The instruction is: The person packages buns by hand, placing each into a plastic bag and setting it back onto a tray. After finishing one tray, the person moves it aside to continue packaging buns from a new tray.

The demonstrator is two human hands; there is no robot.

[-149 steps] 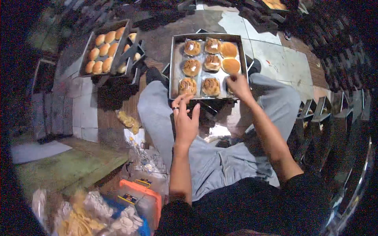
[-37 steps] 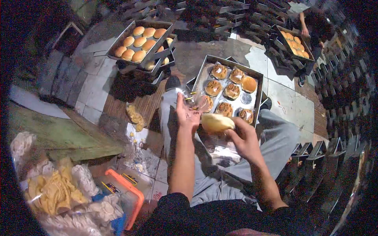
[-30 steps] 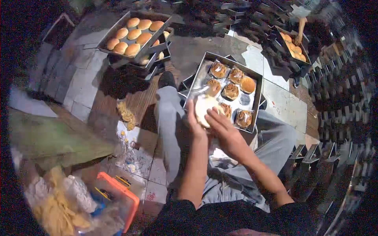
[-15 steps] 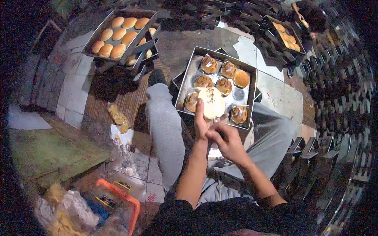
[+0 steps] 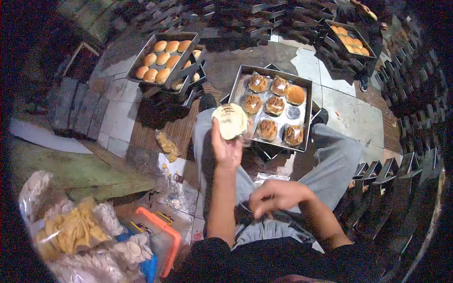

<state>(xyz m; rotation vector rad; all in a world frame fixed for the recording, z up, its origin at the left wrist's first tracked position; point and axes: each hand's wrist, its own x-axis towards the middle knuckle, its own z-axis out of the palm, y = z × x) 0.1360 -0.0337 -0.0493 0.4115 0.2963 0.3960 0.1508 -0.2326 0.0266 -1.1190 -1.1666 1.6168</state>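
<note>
My left hand [image 5: 227,153] holds up a bun [image 5: 230,120], its pale underside with brown marks facing me and clear wrap glinting at its edge. Just right of it stands a metal baking tray [image 5: 307,101] of brown-topped buns, several in clear wrap. One bun [image 5: 296,95] at the tray's upper right has a plain golden top. Lower down, over my lap, my right hand [image 5: 279,195] is closed with its fingers curled and slightly blurred; what they hold, if anything, is hidden. Shiny clear plastic [image 5: 272,177] lies just beyond that hand.
A tray of plain golden buns [image 5: 162,59] stands at the back left, on other trays. Another bun tray [image 5: 350,41] is at the back right, near a person's hand [image 5: 363,8]. Bags of crumpled material [image 5: 75,228] and an orange-rimmed bin [image 5: 172,245] sit at lower left.
My left hand has moved left with the bun, away from over the tray. My right hand has separated from the left wrist and come down toward my lap. The whole view has shifted.
</note>
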